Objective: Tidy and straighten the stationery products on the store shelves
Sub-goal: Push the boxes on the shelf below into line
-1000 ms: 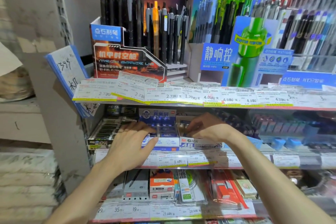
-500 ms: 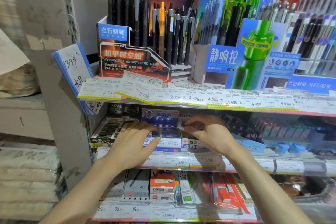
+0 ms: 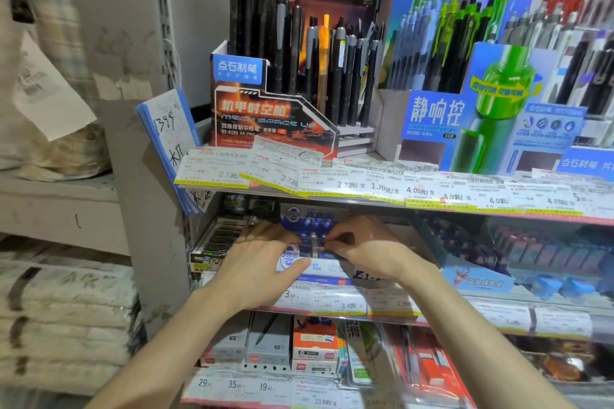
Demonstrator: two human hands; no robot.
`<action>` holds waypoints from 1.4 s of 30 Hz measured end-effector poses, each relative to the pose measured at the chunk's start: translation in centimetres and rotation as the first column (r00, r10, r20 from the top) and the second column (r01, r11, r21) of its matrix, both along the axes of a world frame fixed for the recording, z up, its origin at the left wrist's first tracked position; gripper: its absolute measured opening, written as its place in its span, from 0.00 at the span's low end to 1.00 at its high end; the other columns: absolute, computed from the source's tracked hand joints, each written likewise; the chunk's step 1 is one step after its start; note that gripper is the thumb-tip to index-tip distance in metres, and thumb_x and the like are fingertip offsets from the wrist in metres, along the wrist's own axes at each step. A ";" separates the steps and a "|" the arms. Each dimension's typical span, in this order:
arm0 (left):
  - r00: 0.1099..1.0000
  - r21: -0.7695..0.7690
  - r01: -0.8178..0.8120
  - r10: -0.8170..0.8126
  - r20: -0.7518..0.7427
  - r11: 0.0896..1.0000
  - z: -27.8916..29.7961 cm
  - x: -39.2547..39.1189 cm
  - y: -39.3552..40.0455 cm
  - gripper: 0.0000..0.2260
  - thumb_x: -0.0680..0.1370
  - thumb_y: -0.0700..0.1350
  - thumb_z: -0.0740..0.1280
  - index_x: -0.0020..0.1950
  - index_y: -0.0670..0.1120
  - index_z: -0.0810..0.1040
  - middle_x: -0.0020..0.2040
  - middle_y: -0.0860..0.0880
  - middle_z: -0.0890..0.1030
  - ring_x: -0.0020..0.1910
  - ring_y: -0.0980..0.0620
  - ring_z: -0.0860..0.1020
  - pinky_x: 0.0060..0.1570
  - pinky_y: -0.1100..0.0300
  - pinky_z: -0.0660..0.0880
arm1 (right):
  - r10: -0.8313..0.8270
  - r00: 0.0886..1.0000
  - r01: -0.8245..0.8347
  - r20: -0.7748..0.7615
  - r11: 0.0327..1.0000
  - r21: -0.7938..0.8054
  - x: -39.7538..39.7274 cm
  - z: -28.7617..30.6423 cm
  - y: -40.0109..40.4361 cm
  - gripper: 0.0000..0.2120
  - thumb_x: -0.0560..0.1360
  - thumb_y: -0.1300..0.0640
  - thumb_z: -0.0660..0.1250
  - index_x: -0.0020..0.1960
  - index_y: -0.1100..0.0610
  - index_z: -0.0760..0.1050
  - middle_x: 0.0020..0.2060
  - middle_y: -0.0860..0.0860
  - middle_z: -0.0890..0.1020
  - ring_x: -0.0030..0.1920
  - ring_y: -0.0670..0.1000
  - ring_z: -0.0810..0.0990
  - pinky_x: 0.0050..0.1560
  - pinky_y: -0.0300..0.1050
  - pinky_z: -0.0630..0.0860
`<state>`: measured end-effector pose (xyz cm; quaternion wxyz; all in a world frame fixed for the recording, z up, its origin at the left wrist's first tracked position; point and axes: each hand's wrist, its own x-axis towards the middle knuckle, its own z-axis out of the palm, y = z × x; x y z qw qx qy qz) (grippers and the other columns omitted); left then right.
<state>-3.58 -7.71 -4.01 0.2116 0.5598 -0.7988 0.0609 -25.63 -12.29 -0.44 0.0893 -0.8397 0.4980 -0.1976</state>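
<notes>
1. Both hands reach into the middle shelf, under the row of price tags.
2. The left hand lies flat on the blue box, fingers spread, thumb along its front edge, gripping nothing.
3. The right hand pinches at the small blue packs in the box; whether it holds one cannot be told.
4. A pen stand sits on the shelf above.

Red pen display box: "MECH SPACE", "DS-0185". Top-shelf price tags: "2.7元/支", "1.70元/支", "4.0元". Blue card, handwritten: "1399". Middle-shelf tags: "3.40元". Bottom tags: "29", "35".
</notes>
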 end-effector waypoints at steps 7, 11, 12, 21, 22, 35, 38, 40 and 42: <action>0.999 -0.019 0.033 -0.032 0.035 0.999 -0.3 -0.2 -0.1 0.21 0.78 0.63 0.54 0.67 0.58 0.72 0.65 0.55 0.74 0.66 0.50 0.68 0.65 0.52 0.65 | 0.040 0.997 -0.043 0.072 0.998 0.042 -0.7 -0.4 1.0 0.08 0.76 0.48 0.69 0.48 0.48 0.86 0.46 0.42 0.86 0.45 0.42 0.81 0.49 0.39 0.77; 0.999 -0.046 0.031 -0.030 0.040 0.998 -0.4 -0.2 -0.3 0.20 0.79 0.63 0.55 0.65 0.58 0.74 0.62 0.55 0.74 0.64 0.52 0.69 0.63 0.54 0.65 | 0.042 0.992 -0.038 0.116 0.999 -0.033 -0.8 -1.3 1.2 0.08 0.76 0.49 0.70 0.47 0.50 0.86 0.47 0.42 0.86 0.46 0.41 0.81 0.45 0.26 0.71; 0.999 -0.049 0.028 -0.026 0.039 0.998 -0.4 -0.2 -0.3 0.20 0.78 0.63 0.55 0.65 0.58 0.74 0.62 0.56 0.74 0.63 0.52 0.69 0.63 0.54 0.65 | 0.038 0.993 -0.032 0.114 0.998 -0.053 -0.8 -1.5 1.2 0.08 0.76 0.49 0.70 0.47 0.51 0.86 0.47 0.42 0.86 0.46 0.41 0.81 0.45 0.24 0.70; 0.999 -0.057 0.034 -0.032 0.021 0.998 -0.2 -0.2 -0.1 0.19 0.79 0.63 0.56 0.65 0.58 0.75 0.62 0.55 0.76 0.63 0.51 0.71 0.61 0.54 0.67 | 0.001 0.996 0.011 0.086 0.990 -0.138 -0.5 -2.0 3.1 0.12 0.79 0.46 0.65 0.51 0.50 0.84 0.48 0.47 0.86 0.45 0.48 0.81 0.45 0.43 0.77; 0.999 -0.055 0.034 -0.032 0.021 0.998 -0.1 -0.2 -0.1 0.20 0.79 0.63 0.56 0.66 0.58 0.75 0.62 0.55 0.76 0.63 0.51 0.71 0.62 0.54 0.67 | -0.020 0.997 0.030 0.068 0.989 -0.146 -0.8 -2.0 3.3 0.13 0.79 0.44 0.63 0.54 0.48 0.83 0.52 0.46 0.85 0.48 0.49 0.81 0.45 0.43 0.77; 0.994 0.002 0.109 -0.109 -0.022 0.994 -0.1 -1.8 -1.7 0.22 0.78 0.65 0.56 0.66 0.56 0.74 0.63 0.56 0.75 0.64 0.53 0.71 0.63 0.55 0.68 | -0.311 0.950 0.310 -0.004 0.948 -0.066 -7.2 -0.8 3.5 0.15 0.75 0.51 0.67 0.60 0.50 0.78 0.54 0.51 0.81 0.47 0.51 0.77 0.45 0.40 0.70; 0.995 0.003 0.093 -0.093 -0.034 0.996 -0.2 -1.9 -1.7 0.21 0.78 0.66 0.56 0.64 0.58 0.74 0.62 0.57 0.75 0.63 0.54 0.71 0.59 0.57 0.68 | -0.293 0.956 0.292 -0.025 0.956 -0.024 -6.4 -0.1 2.1 0.12 0.75 0.52 0.67 0.57 0.50 0.81 0.54 0.51 0.83 0.51 0.54 0.81 0.52 0.43 0.77; 0.996 -0.003 0.085 -0.085 -0.029 0.996 -0.3 -1.9 -1.6 0.21 0.78 0.67 0.55 0.64 0.59 0.74 0.61 0.58 0.75 0.62 0.54 0.71 0.56 0.59 0.68 | -0.282 0.958 0.282 -0.055 0.959 -0.009 -5.8 0.2 1.1 0.12 0.76 0.52 0.67 0.58 0.50 0.81 0.56 0.50 0.83 0.54 0.52 0.81 0.54 0.41 0.76; 0.997 -0.004 0.079 -0.079 -0.025 0.997 -0.4 -1.9 -1.5 0.21 0.77 0.68 0.53 0.63 0.60 0.74 0.61 0.59 0.75 0.61 0.55 0.71 0.54 0.60 0.67 | -0.260 0.962 0.261 -0.087 0.965 0.000 -5.2 0.2 0.2 0.13 0.76 0.55 0.67 0.60 0.51 0.82 0.59 0.48 0.83 0.56 0.51 0.81 0.53 0.40 0.74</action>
